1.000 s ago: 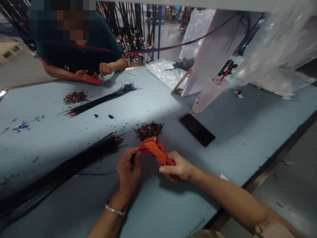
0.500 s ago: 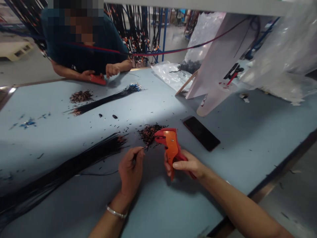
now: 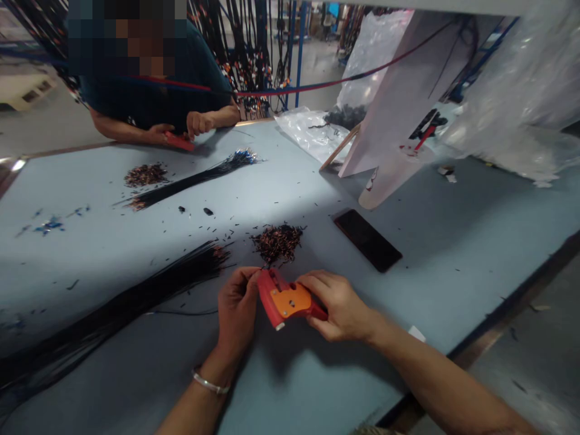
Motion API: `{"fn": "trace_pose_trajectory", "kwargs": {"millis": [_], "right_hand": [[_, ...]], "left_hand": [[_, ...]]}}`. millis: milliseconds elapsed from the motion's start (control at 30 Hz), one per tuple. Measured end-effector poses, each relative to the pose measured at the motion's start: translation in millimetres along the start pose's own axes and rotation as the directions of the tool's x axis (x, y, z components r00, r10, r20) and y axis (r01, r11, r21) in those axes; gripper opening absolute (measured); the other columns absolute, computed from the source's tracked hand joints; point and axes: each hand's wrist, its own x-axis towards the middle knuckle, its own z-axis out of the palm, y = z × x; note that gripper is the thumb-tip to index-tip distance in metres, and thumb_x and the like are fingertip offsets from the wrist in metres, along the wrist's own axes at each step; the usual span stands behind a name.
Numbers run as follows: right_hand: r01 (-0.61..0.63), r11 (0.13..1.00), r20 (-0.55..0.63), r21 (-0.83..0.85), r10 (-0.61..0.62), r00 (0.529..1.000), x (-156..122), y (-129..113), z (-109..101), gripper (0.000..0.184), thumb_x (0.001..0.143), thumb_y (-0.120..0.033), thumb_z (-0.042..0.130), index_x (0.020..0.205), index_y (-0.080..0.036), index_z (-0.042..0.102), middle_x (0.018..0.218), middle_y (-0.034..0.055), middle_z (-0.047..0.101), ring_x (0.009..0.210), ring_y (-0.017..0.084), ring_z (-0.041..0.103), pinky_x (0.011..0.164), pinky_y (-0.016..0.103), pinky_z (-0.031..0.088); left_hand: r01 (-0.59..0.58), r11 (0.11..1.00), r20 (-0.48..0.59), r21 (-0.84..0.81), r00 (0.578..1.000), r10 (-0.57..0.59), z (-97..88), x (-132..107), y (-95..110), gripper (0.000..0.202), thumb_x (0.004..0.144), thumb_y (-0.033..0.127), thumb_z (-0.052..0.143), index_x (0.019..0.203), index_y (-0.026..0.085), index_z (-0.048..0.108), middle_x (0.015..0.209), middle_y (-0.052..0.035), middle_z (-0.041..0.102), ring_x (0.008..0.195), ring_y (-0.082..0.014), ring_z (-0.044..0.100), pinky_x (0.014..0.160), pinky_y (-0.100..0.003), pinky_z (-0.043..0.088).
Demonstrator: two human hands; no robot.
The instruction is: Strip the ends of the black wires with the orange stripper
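My right hand (image 3: 338,305) is wrapped round the handles of a red and orange wire stripper (image 3: 290,301), whose jaw end lies against the fingertips of my left hand. Pinched in my left hand (image 3: 238,305) is a thin dark wire (image 3: 185,312); its tail runs out leftward over the table. The wire's tip at the jaws is too small to make out. Just beyond both hands sits a pile of short black and copper scraps (image 3: 277,243). Left of my left hand lies a thick bundle of black wires (image 3: 149,296) with copper-coloured ends.
Across the table (image 3: 453,290) a co-worker (image 3: 149,103) holds a red tool (image 3: 180,141). Near that person lie a second wire bundle (image 3: 194,180) and scrap pile (image 3: 145,175). A phone (image 3: 368,240) lies right of centre, before a white cup (image 3: 394,172) and plastic bags (image 3: 512,109).
My right hand has turned the wire stripper from upright to sideways and brought its jaws left to my left fingertips. My left hand has stayed nearly in place.
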Motion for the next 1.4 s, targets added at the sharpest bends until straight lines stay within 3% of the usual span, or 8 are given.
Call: {"fn": "trace_pose_trajectory", "kwargs": {"millis": [233, 400, 533, 733, 1133, 1233, 1333, 1400], "right_hand": [[0.091, 0.977, -0.056, -0.193, -0.104, 0.993, 0.6, 7.1, 13.1, 0.041, 0.078, -0.025, 0.055, 0.116, -0.012, 0.057, 0.099, 0.0161, 0.067, 0.085, 0.027, 0.064, 0.077, 0.045, 0.053], [0.130, 0.964, -0.081, -0.233, -0.153, 0.985, 0.6, 11.6, 10.2, 0.041, 0.078, -0.025, 0.056, 0.116, -0.008, 0.056, 0.097, 0.0186, 0.067, 0.085, 0.029, 0.064, 0.075, 0.046, 0.054], [0.206, 0.948, 0.035, -0.241, -0.204, 0.978, -1.0, 15.3, 2.2, 0.039, 0.082, -0.025, 0.055, 0.118, -0.008, 0.056, 0.098, 0.0182, 0.067, 0.086, 0.028, 0.064, 0.076, 0.046, 0.053], [0.242, 0.946, 0.304, -0.214, -0.171, 0.937, -1.2, 16.0, -15.8, 0.044, 0.086, -0.042, 0.064, 0.117, -0.012, 0.058, 0.098, 0.0160, 0.067, 0.087, 0.026, 0.063, 0.079, 0.044, 0.050], [0.283, 0.918, 0.432, -0.278, -0.143, 0.890, 1.5, 5.1, -11.0, 0.052, 0.087, -0.056, 0.061, 0.117, -0.013, 0.060, 0.098, 0.0129, 0.063, 0.089, 0.026, 0.057, 0.081, 0.043, 0.045], [0.248, 0.948, 0.344, -0.199, -0.169, 0.923, 3.4, 8.0, -17.9, 0.044, 0.087, -0.053, 0.061, 0.108, -0.015, 0.064, 0.096, 0.0117, 0.067, 0.096, 0.028, 0.057, 0.087, 0.046, 0.043], [0.105, 0.990, 0.046, -0.097, -0.101, 0.994, 4.8, 11.5, -20.5, 0.015, 0.090, -0.032, 0.057, 0.086, -0.019, 0.064, 0.083, 0.0068, 0.068, 0.088, 0.024, 0.061, 0.086, 0.043, 0.043], [0.014, 0.999, -0.134, -0.042, -0.020, 0.991, 5.7, 12.6, -18.7, 0.009, 0.089, -0.025, 0.056, 0.083, -0.020, 0.061, 0.083, 0.0061, 0.069, 0.084, 0.022, 0.062, 0.083, 0.041, 0.044]], "left_hand": [[-0.083, 0.996, 0.101, -0.030, 0.991, 0.085, 0.1, -3.8, 6.2, 0.015, 0.069, 0.026, 0.071, 0.081, 0.018, 0.066, 0.066, 0.0007, 0.065, 0.059, -0.0122, 0.058, 0.056, -0.021, 0.049], [-0.163, 0.981, 0.031, 0.107, 0.987, 0.161, 0.9, -4.0, 3.9, 0.008, 0.076, 0.024, 0.064, 0.080, 0.017, 0.067, 0.070, -0.0004, 0.068, 0.063, -0.0127, 0.061, 0.059, -0.021, 0.050], [-0.182, 0.928, -0.109, 0.326, 0.967, 0.228, -0.7, -0.5, -0.4, 0.015, 0.083, 0.029, 0.059, 0.077, 0.017, 0.068, 0.066, 0.0008, 0.066, 0.058, -0.0112, 0.058, 0.056, -0.021, 0.047], [-0.237, 0.858, -0.134, 0.456, 0.934, 0.330, -6.8, 5.6, -6.2, 0.016, 0.086, 0.028, 0.058, 0.085, 0.018, 0.070, 0.076, -0.0003, 0.071, 0.068, -0.0126, 0.064, 0.066, -0.023, 0.049], [-0.502, 0.740, 0.206, 0.447, 0.863, 0.461, -2.4, -0.8, 2.7, 0.011, 0.087, 0.018, 0.059, 0.087, 0.018, 0.069, 0.072, 0.0008, 0.068, 0.059, -0.0085, 0.061, 0.057, -0.018, 0.046], [-0.577, 0.689, 0.247, 0.440, 0.815, 0.525, -0.3, -1.8, 2.7, 0.010, 0.087, 0.016, 0.060, 0.086, 0.017, 0.069, 0.070, 0.0008, 0.067, 0.056, -0.0075, 0.059, 0.056, -0.018, 0.046], [-0.649, 0.631, 0.267, 0.424, 0.756, 0.598, 2.0, -2.2, 0.4, 0.009, 0.086, 0.014, 0.061, 0.086, 0.017, 0.069, 0.068, 0.0006, 0.066, 0.057, -0.0076, 0.061, 0.056, -0.017, 0.047], [-0.679, 0.604, 0.276, 0.417, 0.728, 0.627, 2.8, -2.4, -2.0, 0.010, 0.086, 0.013, 0.061, 0.088, 0.018, 0.069, 0.071, -0.0002, 0.068, 0.060, -0.0081, 0.062, 0.058, -0.018, 0.049]]}}
